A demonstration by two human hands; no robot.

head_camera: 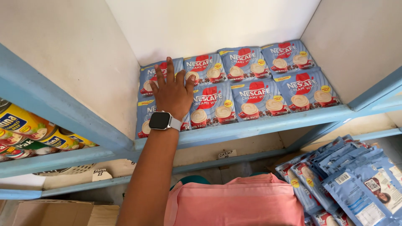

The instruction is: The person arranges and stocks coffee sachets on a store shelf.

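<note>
Fingers of the left hand (171,94) are spread flat on a blue sachet (155,77) laid on the shelf (251,127); more sachets (356,184) are fanned at lower right, the right hand unseen

You are looking at blue sachets (251,98) with red and cream cup pictures, lying in two rows on the light-blue shelf. More blue sachets (351,180) are fanning out at lower right. Yellow and green cans (37,134) are lying at left. Two small white paper tags (101,173) are sitting on the lower rails.
</note>
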